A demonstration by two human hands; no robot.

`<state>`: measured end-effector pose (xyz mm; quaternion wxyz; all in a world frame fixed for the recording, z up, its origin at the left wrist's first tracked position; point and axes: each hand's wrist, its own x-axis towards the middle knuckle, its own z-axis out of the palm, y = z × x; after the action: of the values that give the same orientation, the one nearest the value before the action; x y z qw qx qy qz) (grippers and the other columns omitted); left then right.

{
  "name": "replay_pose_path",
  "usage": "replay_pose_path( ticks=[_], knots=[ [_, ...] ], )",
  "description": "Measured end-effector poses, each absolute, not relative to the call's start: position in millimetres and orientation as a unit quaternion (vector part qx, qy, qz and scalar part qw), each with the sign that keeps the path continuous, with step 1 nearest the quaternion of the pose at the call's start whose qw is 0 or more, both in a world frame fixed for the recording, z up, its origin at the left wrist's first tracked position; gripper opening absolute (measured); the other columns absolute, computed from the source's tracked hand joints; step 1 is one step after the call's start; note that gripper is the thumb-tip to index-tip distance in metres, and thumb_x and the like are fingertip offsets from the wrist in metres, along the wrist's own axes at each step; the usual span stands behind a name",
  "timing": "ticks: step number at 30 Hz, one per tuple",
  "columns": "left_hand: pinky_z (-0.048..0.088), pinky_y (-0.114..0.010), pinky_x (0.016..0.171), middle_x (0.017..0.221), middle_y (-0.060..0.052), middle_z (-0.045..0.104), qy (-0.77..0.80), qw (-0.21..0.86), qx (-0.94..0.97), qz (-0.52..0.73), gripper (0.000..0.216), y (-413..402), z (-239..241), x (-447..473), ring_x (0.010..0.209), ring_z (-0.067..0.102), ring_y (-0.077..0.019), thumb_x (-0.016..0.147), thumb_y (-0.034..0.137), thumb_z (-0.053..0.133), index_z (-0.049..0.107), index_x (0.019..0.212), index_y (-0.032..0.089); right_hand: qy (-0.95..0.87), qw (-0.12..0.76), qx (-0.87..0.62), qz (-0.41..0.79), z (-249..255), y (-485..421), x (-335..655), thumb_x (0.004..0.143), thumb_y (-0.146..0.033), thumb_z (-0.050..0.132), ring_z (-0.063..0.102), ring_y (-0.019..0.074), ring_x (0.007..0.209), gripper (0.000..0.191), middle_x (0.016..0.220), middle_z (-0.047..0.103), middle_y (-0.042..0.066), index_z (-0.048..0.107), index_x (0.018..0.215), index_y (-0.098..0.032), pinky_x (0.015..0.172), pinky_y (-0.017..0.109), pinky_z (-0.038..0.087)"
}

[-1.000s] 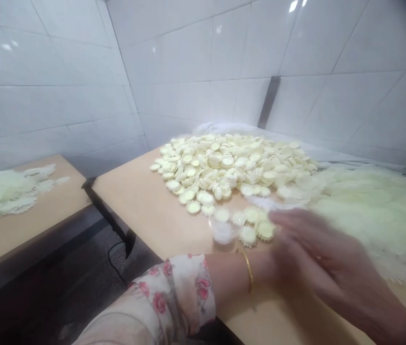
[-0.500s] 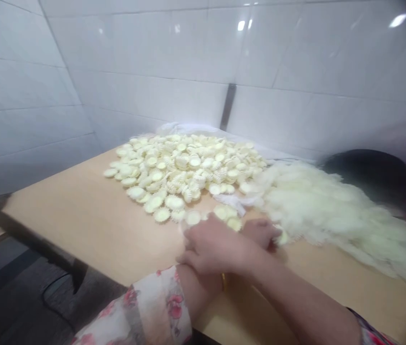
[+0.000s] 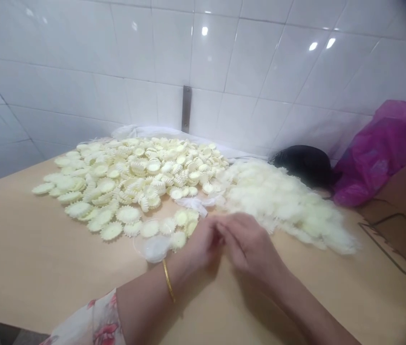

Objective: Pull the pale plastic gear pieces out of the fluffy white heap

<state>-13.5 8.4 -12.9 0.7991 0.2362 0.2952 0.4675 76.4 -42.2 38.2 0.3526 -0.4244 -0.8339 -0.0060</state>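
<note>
My left hand (image 3: 205, 242), with a gold bangle at its wrist, and my right hand (image 3: 253, 243) meet above the table. Both have their fingers curled and pinched together; whatever lies between them is hidden. Left of my left wrist is a small clear dish (image 3: 154, 247) with something whitish in it. Just beyond my hands spreads a heap of cream-coloured discs with toothed edges (image 3: 148, 175), a few lying loose near the dish. Behind my right hand lies a pile of fluffy pale yellow tufts (image 3: 282, 199).
The wooden tabletop (image 3: 16, 249) stands against a white tiled wall (image 3: 145, 48). White thin cloth or plastic (image 3: 197, 206) pokes out between the piles. At the back right are a black rounded object (image 3: 301, 165), a magenta plastic bag (image 3: 378, 153) and a dark wire frame (image 3: 393, 244).
My arms were crossed, the right hand at the left by the discs and the left hand near the tufts. They are now uncrossed with fingers together. The view has swung right.
</note>
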Motion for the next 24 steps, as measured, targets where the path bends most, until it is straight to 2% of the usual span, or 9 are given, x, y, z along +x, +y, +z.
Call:
replay_pose_path(
  ticks=[1, 3, 5, 8, 12, 16, 20, 24],
  knots=[
    [0.031, -0.018, 0.043, 0.049, 0.005, 0.041, 0.296, 0.801, 0.227, 0.469, 0.012, 8, -11, -13, 0.044, 0.039, -0.0048, 0.063, 0.012, 0.057, 0.047, 0.056, 0.014, -0.838, 0.334, -0.428, -0.043, 25, -41, 86, 0.085, -0.011, 0.038, 0.057, 0.0234, 0.090, 0.026, 0.093, 0.064, 0.013, 0.061, 0.098, -0.011, 0.079, 0.041, 0.045],
    [0.032, -0.017, 0.044, 0.051, 0.004, 0.044, 0.295, 0.803, 0.215, 0.471, 0.011, 9, -9, -13, 0.046, 0.042, -0.0051, 0.063, 0.009, 0.056, 0.048, 0.058, 0.014, -0.852, 0.294, -0.425, -0.082, 3, -38, 99, 0.084, -0.007, 0.035, 0.044, 0.0291, 0.117, 0.037, 0.120, 0.055, 0.018, 0.052, 0.117, -0.009, 0.092, 0.049, 0.037],
    [0.035, -0.017, 0.046, 0.055, 0.003, 0.048, 0.286, 0.803, 0.218, 0.475, 0.011, 9, -8, -13, 0.049, 0.046, -0.0056, 0.063, 0.008, 0.059, 0.050, 0.061, 0.014, -0.844, 0.301, -0.438, -0.074, -8, -36, 106, 0.084, -0.006, 0.033, 0.037, 0.0283, 0.124, 0.044, 0.129, 0.048, 0.018, 0.046, 0.125, -0.009, 0.097, 0.050, 0.034],
    [0.039, -0.018, 0.053, 0.063, 0.000, 0.055, 0.278, 0.792, 0.271, 0.471, 0.008, 8, -7, -14, 0.055, 0.051, -0.0065, 0.066, 0.011, 0.063, 0.056, 0.070, 0.012, -0.816, 0.345, -0.462, 0.030, -4, -33, 111, 0.087, -0.012, 0.032, 0.042, 0.0255, 0.120, 0.042, 0.129, 0.049, 0.015, 0.044, 0.128, -0.014, 0.095, 0.046, 0.038],
    [0.042, -0.024, 0.056, 0.063, -0.002, 0.058, 0.311, 0.764, 0.361, 0.435, 0.009, 3, -2, -14, 0.054, 0.053, -0.0100, 0.069, 0.020, 0.063, 0.059, 0.073, 0.012, -0.741, 0.403, -0.485, 0.231, 14, -31, 118, 0.090, -0.026, 0.034, 0.055, 0.0219, 0.104, 0.034, 0.113, 0.061, 0.010, 0.056, 0.115, -0.019, 0.085, 0.035, 0.045],
    [0.039, -0.023, 0.054, 0.058, 0.000, 0.054, 0.310, 0.765, 0.379, 0.417, 0.010, -3, 0, -13, 0.052, 0.050, -0.0090, 0.066, 0.020, 0.066, 0.060, 0.068, 0.014, -0.638, 0.431, -0.540, 0.339, 20, -27, 123, 0.085, -0.034, 0.045, 0.060, 0.0214, 0.084, 0.027, 0.086, 0.066, 0.006, 0.064, 0.091, -0.016, 0.073, 0.032, 0.045],
    [0.035, -0.023, 0.052, 0.054, 0.001, 0.050, 0.322, 0.759, 0.378, 0.422, 0.009, -5, -4, -13, 0.050, 0.046, -0.0080, 0.065, 0.019, 0.066, 0.058, 0.064, 0.014, -0.612, 0.447, -0.551, 0.349, 19, -26, 123, 0.079, -0.034, 0.051, 0.051, 0.0150, 0.059, 0.021, 0.060, 0.055, 0.000, 0.056, 0.067, -0.017, 0.056, 0.026, 0.039],
    [0.034, -0.023, 0.052, 0.056, 0.001, 0.050, 0.323, 0.755, 0.403, 0.404, 0.013, -5, -6, -12, 0.050, 0.045, -0.0077, 0.067, 0.024, 0.066, 0.058, 0.066, 0.014, -0.605, 0.458, -0.583, 0.291, 14, -27, 120, 0.075, -0.032, 0.056, 0.046, 0.0140, 0.056, 0.022, 0.055, 0.051, -0.001, 0.052, 0.058, -0.018, 0.053, 0.025, 0.036]
  ],
)
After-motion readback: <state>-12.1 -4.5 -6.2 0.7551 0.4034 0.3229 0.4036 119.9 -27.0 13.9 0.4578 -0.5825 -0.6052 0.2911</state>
